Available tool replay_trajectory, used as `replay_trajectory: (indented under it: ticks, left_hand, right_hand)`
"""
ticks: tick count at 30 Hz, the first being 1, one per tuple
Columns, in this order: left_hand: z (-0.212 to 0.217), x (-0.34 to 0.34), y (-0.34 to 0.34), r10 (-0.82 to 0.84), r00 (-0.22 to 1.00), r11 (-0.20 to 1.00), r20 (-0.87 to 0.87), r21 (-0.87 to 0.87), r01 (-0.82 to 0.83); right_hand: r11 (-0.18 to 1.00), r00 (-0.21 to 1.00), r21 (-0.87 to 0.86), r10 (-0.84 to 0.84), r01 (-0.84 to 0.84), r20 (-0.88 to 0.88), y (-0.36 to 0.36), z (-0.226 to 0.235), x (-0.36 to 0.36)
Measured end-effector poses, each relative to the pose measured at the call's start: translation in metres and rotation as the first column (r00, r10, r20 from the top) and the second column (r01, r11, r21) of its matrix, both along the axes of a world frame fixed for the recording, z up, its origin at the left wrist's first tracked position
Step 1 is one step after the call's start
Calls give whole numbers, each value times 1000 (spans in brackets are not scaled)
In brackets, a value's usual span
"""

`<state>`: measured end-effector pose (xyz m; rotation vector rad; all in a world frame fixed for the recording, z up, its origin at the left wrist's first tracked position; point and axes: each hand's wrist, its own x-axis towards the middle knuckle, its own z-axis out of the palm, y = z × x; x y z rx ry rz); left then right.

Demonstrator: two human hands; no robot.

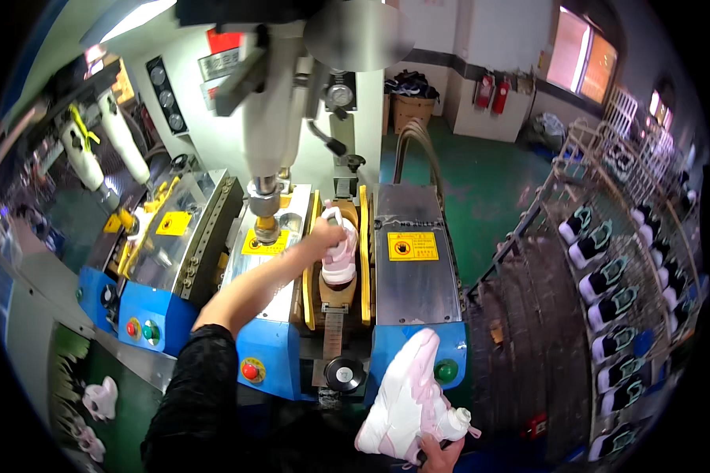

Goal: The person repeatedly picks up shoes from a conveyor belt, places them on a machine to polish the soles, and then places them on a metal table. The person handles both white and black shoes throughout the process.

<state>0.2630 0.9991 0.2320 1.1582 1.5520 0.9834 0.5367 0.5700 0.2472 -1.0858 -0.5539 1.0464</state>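
Observation:
A white and pink sneaker (339,260) sits in the slot of the machine in front of me, between two yellow side pads (364,252). My left hand (329,235) reaches across to it, fingers closed round its upper near the opening. Closer to me, at the lower right, a second white and pink sneaker (402,398) is tilted toe-up in my right hand (440,455). Those fingers grip it near the heel, partly hidden by the picture's lower edge. A pale rounded piece (454,424) sticks out of this sneaker's opening.
The machine's press head (267,209) hangs left of the slot, above my left forearm. Red (252,370) and green (446,370) buttons sit on its blue front. Racks of black and white sneakers (612,307) stand at right. More pink and white sneakers (100,399) lie lower left.

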Motion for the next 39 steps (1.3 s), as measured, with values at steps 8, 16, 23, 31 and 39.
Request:
replay_trajectory:
  ticks: [8,16,23,31,39]
  left_hand:
    - [100,-136,-281,-105,649,994,754,89,57]
    - [-7,-232,-579,618,464,752,634,-304,-585]
    - [-78,-221,-682,940,158,316,303,-592,-741]
    - [-102,-283,-577,764,258,585,591,-467,-663]
    - [-102,-360,-526,533,373,828,760,-377,-415]
  right_hand:
    - [914,950,-259,304,-312,-70,120,57,-72]
    - [935,361,-262,335,-238,870,427,9,-214]
    - [952,275,-149,223,-267,935,441,-30,-278]
    - [963,135,-205,230,-174,964,418,-12,-267]
    - [654,258,224,-44,-723,965,180,-13,-498]
